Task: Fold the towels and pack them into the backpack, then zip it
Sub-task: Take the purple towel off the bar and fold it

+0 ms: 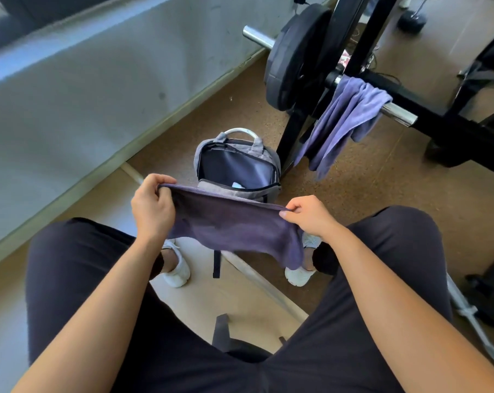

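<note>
While the person sits facing the open backpack (211,147) on the floor, the left grip (152,205) and right grip (308,215) each pinch a top corner of a dark towel (234,228), stretching it flat between the knees, apparently to fold it. A second towel (345,117) hangs over a bar (399,113) beside the backpack.

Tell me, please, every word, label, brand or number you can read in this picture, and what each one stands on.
No text can be read anywhere in this view.
backpack: no logo or label shows.
held towel and towel hung on the bar: plain, no tag seen.
weight plate: any marking is too blurred to read.
</note>
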A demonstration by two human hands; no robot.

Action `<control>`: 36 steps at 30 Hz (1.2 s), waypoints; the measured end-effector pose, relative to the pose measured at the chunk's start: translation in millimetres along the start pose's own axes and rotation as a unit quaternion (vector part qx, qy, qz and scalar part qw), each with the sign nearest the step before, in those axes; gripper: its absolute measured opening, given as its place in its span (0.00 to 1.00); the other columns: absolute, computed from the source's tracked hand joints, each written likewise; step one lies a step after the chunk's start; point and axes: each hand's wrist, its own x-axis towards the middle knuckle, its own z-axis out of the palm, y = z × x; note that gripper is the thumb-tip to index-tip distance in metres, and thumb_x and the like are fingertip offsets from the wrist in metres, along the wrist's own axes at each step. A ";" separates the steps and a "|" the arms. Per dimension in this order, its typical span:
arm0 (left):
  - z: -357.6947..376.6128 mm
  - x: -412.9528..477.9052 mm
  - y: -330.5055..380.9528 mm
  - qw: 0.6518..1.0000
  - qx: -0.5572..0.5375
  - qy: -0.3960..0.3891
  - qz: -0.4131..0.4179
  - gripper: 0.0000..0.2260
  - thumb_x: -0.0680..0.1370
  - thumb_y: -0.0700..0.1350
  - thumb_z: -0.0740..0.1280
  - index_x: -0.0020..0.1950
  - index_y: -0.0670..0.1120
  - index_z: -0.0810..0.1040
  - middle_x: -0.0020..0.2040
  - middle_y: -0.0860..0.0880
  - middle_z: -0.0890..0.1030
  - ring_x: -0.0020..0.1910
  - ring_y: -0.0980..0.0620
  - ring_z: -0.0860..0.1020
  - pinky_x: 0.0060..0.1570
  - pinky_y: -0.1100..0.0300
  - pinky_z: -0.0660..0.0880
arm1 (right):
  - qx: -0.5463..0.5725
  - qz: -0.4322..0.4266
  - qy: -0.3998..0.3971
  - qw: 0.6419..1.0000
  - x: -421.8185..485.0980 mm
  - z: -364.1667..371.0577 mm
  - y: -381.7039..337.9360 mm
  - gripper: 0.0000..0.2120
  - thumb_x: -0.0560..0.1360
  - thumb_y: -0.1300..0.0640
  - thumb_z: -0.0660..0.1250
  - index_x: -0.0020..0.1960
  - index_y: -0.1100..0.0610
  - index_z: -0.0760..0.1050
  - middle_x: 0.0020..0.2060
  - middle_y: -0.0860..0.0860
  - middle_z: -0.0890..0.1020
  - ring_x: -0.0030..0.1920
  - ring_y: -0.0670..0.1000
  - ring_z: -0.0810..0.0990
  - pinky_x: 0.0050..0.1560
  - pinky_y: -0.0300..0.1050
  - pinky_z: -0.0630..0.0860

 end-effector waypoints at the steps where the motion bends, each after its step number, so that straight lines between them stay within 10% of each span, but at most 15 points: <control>1: -1.8 3.4 -2.8 1.000 0.012 0.007 -0.018 0.16 0.77 0.35 0.58 0.50 0.48 0.83 0.48 0.53 0.83 0.51 0.51 0.78 0.49 0.63 0.68 | 0.012 0.001 0.003 1.000 -0.2 -2.6 -0.1 0.10 0.74 0.55 0.75 0.35 0.55 0.79 0.25 0.45 0.75 0.32 0.47 0.72 0.39 0.44 0.70; 9: 2.2 25.2 -30.9 0.983 0.029 -0.007 -0.181 0.18 0.78 0.36 0.56 0.58 0.47 0.83 0.58 0.45 0.83 0.62 0.43 0.78 0.57 0.60 0.68 | 0.029 -0.104 -0.029 0.994 -17.8 -10.5 -17.1 0.04 0.78 0.58 0.69 0.48 0.50 0.77 0.26 0.45 0.68 0.28 0.43 0.65 0.35 0.41 0.67; 13: 11.3 25.7 -35.5 0.980 0.039 -0.052 -0.188 0.14 0.81 0.40 0.57 0.60 0.41 0.80 0.61 0.39 0.82 0.62 0.39 0.77 0.62 0.51 0.71 | 0.015 -0.152 -0.106 0.983 -32.9 -8.4 -27.0 0.31 0.81 0.63 0.63 0.76 0.35 0.64 0.34 0.44 0.73 0.35 0.41 0.70 0.45 0.32 0.70; 17: 10.7 27.2 -35.7 0.983 0.044 -0.054 -0.172 0.11 0.82 0.44 0.62 0.60 0.42 0.80 0.59 0.41 0.83 0.61 0.39 0.78 0.60 0.51 0.71 | -0.101 -0.173 -0.215 0.956 -42.4 6.0 -29.5 0.35 0.81 0.67 0.56 0.73 0.29 0.65 0.66 0.37 0.78 0.68 0.42 0.75 0.71 0.41 0.68; 20: 10.8 26.5 -37.0 0.984 0.059 -0.053 -0.161 0.11 0.82 0.43 0.63 0.60 0.42 0.81 0.59 0.40 0.83 0.61 0.39 0.78 0.60 0.52 0.71 | -0.174 -0.163 -0.261 0.936 -42.8 13.8 -27.0 0.31 0.79 0.69 0.54 0.68 0.40 0.78 0.48 0.39 0.80 0.51 0.42 0.78 0.58 0.43 0.72; 22: 10.8 26.3 -37.2 0.985 0.069 -0.058 -0.147 0.11 0.82 0.44 0.64 0.59 0.42 0.82 0.58 0.40 0.84 0.61 0.40 0.78 0.58 0.53 0.71 | -0.181 -0.129 -0.273 0.936 -41.6 14.1 -21.4 0.29 0.78 0.65 0.53 0.71 0.41 0.75 0.59 0.42 0.82 0.60 0.46 0.79 0.63 0.48 0.73; 25: 9.2 25.9 -37.2 0.984 0.105 -0.077 -0.120 0.10 0.81 0.46 0.65 0.58 0.46 0.84 0.55 0.42 0.85 0.59 0.39 0.79 0.56 0.53 0.72 | -0.176 -0.079 -0.231 0.953 -32.4 8.0 -9.6 0.30 0.80 0.65 0.56 0.79 0.48 0.63 0.77 0.50 0.68 0.77 0.54 0.66 0.75 0.47 0.63; 36: 18.8 6.0 -35.6 0.945 0.242 -0.221 -0.004 0.14 0.75 0.37 0.67 0.54 0.50 0.88 0.51 0.44 0.87 0.54 0.38 0.81 0.46 0.55 0.70 | 0.207 0.079 -0.037 0.975 -19.1 -6.6 -9.5 0.45 0.77 0.67 0.71 0.83 0.54 0.46 0.80 0.52 0.58 0.79 0.53 0.58 0.69 0.45 0.65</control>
